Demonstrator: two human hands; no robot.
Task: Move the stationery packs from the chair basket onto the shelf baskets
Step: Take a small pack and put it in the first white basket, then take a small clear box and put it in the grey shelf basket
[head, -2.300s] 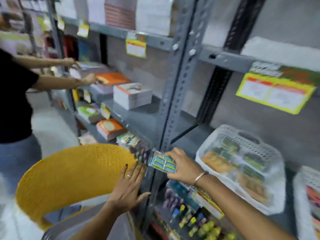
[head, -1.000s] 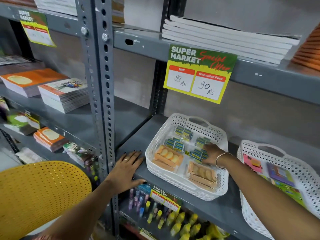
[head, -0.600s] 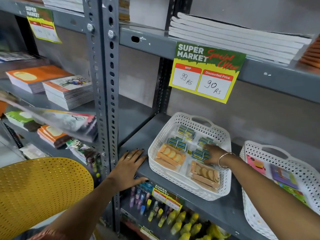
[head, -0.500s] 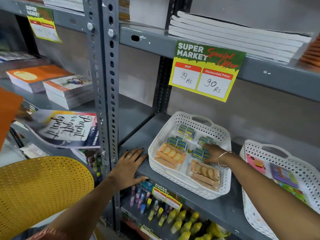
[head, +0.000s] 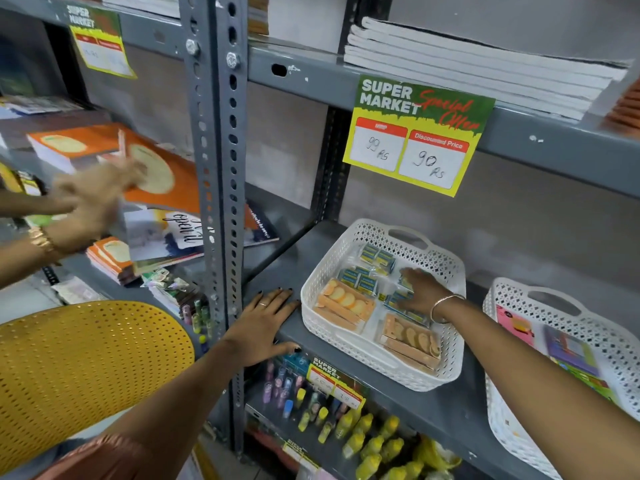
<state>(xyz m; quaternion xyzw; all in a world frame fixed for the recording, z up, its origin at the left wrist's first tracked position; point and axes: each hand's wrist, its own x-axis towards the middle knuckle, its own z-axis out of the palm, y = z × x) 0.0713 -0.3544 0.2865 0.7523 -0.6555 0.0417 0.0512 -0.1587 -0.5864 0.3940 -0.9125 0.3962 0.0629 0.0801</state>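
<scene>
Two hands were out in front of the person. The left hand (head: 266,323) lay flat on the front edge of the grey shelf (head: 450,410), with its fingers straight and spread, holding nothing. It sat at 9 o'clock from the white basket (head: 367,358), just beside its wall. The right hand (head: 420,292) reached into that basket, and its fingers lay loose and flat on top of the blue and green packs (head: 377,258), touching them but not gripping them. These small packs filled the far half of the basket, toward 12 o'clock. Two orange packs (head: 346,303) lay flat in the near half, toward 6 o'clock, one beside the other. A second white basket (head: 509,434) stood at 3 o'clock from the first, near it on the same shelf, with bright flat packs (head: 568,348) inside. A green and yellow price sign (head: 415,133) hung from the shelf above, at 12 o'clock. White notebooks (head: 485,64) were piled on that upper shelf. A yellow chair back (head: 86,368) showed at 8 o'clock. At 9 o'clock another person's hand (head: 93,195), blurry, was by some orange books (head: 166,174). Little yellow bottles (head: 374,441) stood on the shelf below, at 6 o'clock.
</scene>
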